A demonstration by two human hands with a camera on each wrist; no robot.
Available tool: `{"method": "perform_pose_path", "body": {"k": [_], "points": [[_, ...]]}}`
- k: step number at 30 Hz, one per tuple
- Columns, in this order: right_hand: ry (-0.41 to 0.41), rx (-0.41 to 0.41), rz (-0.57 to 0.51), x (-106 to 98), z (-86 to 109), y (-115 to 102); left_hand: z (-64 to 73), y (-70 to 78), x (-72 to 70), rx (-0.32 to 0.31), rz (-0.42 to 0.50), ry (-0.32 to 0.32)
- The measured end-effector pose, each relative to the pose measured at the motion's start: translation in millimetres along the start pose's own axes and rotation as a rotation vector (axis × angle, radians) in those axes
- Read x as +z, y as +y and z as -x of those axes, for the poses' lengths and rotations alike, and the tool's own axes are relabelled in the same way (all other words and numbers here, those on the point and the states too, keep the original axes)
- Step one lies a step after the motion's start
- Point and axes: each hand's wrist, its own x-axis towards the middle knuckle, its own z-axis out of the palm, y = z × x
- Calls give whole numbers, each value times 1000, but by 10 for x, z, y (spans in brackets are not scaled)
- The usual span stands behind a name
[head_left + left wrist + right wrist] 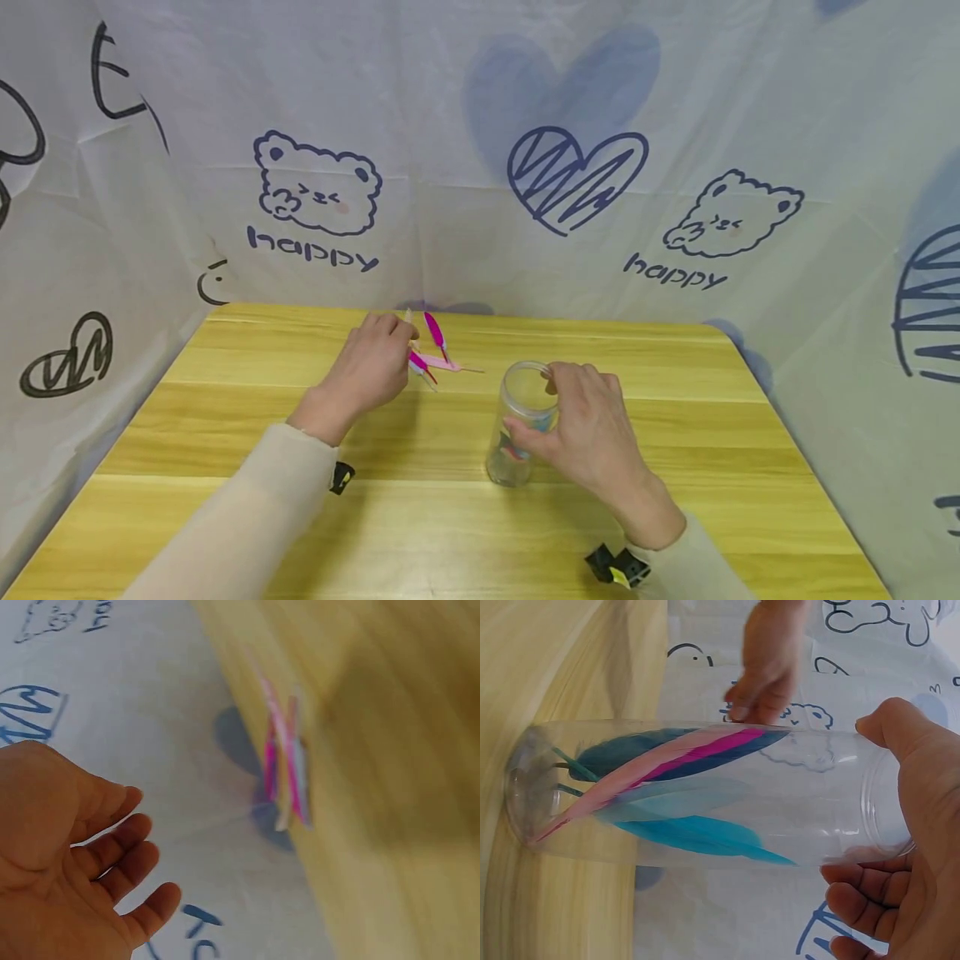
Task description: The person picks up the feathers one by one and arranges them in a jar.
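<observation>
A clear jar (497,437) is being gripped near its rim by the right hand (588,425), its thumb and curled fingers being set round opposite sides. The jar is being held upright on the wooden table (420,517), long axis vertical, mouth facing up; slanting feathers, including a bright blue feather (697,834), are being enclosed, quills downward. Farther away, the left hand (371,358) is being held half open, fingers loosely bent, nothing being grasped. Just beside it a magenta feather (434,327) is being pointed towards the printed cloth (450,108) behind.
</observation>
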Motion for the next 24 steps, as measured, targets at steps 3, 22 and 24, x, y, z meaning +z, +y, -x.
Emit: {"method": "perform_pose_path", "body": {"k": [3, 22, 24], "points": [[2, 3, -1, 4, -2, -1, 45, -63, 130, 5, -26, -61], [5, -5, 29, -6, -11, -19, 181, 66, 561, 81, -15, -397], [6, -4, 34, -11, -10, -21, 174, 80, 580, 73, -10, -424]]}}
